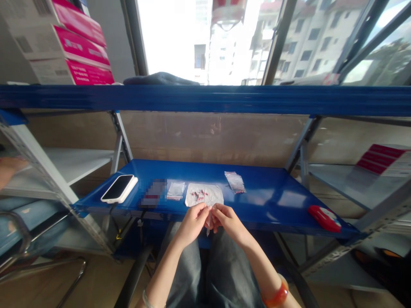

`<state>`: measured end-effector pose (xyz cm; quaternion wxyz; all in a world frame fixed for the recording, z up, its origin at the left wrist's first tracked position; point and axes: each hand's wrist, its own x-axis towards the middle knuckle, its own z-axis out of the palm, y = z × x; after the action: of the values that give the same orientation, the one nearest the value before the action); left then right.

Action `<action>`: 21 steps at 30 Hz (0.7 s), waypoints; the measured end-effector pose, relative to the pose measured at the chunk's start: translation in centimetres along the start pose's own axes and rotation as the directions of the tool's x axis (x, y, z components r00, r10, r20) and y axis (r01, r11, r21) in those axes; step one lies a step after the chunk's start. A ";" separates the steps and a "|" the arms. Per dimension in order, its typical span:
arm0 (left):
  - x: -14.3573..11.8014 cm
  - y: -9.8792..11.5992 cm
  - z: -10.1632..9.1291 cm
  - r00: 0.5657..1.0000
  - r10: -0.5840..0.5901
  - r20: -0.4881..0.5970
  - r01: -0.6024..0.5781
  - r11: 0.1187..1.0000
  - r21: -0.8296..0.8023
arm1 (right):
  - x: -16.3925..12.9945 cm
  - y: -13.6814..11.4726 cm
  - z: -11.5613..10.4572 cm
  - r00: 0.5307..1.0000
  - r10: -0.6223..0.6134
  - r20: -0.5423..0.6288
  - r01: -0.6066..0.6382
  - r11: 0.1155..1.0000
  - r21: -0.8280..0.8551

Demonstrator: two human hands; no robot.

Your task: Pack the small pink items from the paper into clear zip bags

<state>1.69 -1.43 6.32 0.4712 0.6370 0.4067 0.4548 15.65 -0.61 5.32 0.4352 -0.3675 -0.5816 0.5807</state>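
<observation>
"At the front edge of the glossy blue metal counter, what is the condition of the hands?"

"On my feed, the left hand and right hand meet, fingertips pinched closed on a small clear plastic bag. The bag hangs between them, just on the near side of a crinkled whitish sheet."

"Findings on the sheet?"

"I record a loose cluster of small red pieces; too small for me to tell their make."

"Adjacent items?"

"I note flat clear plastic packets just left of the sheet, a fanned pile of similar packets to its right, a white-cased phone farther left, and a rounded red object near the right end."
</observation>
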 end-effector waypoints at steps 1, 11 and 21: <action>-0.1 0.0 -0.1 0.999 0.020 -0.047 -0.016 0.997 0.076 | 0.0 0.1 -0.2 1.000 -0.014 -0.023 0.012 0.999 -0.049; -0.1 0.1 0.1 0.937 0.311 -0.157 -0.132 0.734 0.666 | -0.4 0.3 -0.4 0.954 -0.192 -0.232 0.062 0.879 -0.472; 0.2 0.8 0.6 0.960 0.276 -0.045 -0.130 0.582 0.803 | -0.2 0.1 0.8 0.921 -0.227 -0.318 0.097 0.921 -0.377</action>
<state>2.38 -1.56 7.07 0.0494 0.7816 0.5274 0.3295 14.99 -1.08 5.21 0.5071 -0.4883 -0.6170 0.3518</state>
